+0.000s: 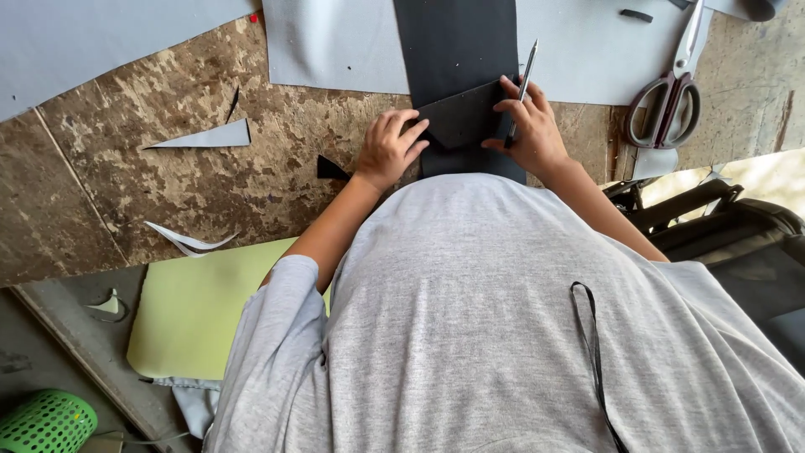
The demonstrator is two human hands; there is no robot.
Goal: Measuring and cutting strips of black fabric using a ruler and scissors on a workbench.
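Down on the worn wooden table [210,184], two hands work close together near the table's near edge. The left hand [387,149] lies flat with its fingers spread, pressing on a small black cut piece [459,117]. That piece sits on top of a long black strip [457,46], which runs from the far side of the table toward the person's gray shirt [503,319]. The right hand [530,130] touches the right edge of the black cut piece and pinches one thin pen [523,84] between its fingers, with the tip pointing down at the piece.

Two gray sheets lie at the far side: one big sheet [587,50] under the black strip and another gray sheet [101,42] at the far left corner. One pair of scissors [671,101] rests on the right, well apart from the right hand, with bare room between them. To the left of the hands the table is mostly open, with only scraps: one gray pointed scrap [210,136], one small black scrap [329,169] just beside the left wrist, and one curly white scrap [189,241] near the table's edge. Below that edge lie one yellow-green sheet [197,310] and one green basket [46,424].
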